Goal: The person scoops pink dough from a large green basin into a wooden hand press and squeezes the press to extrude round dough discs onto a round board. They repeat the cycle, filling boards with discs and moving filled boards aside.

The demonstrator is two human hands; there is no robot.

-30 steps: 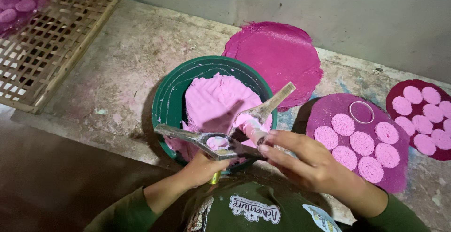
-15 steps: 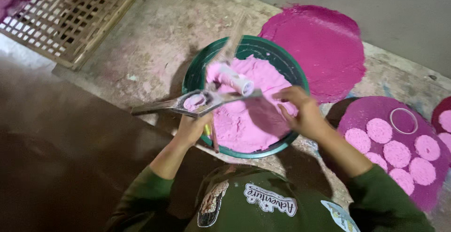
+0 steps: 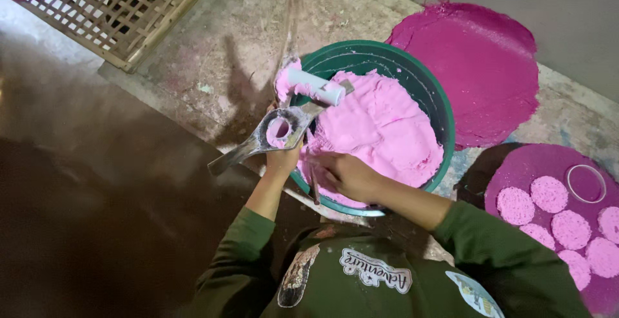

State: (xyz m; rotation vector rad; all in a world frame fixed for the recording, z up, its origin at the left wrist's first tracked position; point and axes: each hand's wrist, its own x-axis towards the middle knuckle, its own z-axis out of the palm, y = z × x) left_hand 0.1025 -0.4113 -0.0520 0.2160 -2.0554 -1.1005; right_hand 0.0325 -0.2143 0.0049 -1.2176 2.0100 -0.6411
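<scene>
A green bowl holds a mass of pink paste. My left hand grips a flat metal mould from below, over the bowl's left rim; its round hole is packed with pink paste. A scraper with a white handle lies across the mould, smeared pink, its blade blurred and pointing away. My right hand rests at the near rim with curled fingers touching the paste; I cannot tell whether it holds anything. A thin dark stick hangs between my hands.
A magenta round mat lies beyond the bowl. At right, a second mat carries several pink discs and a metal ring. A bamboo lattice tray sits at top left, dark floor below it.
The mould has moved from the bowl's near side to its left rim. My right hand has left the scraper's white handle and come back to the near rim.
</scene>
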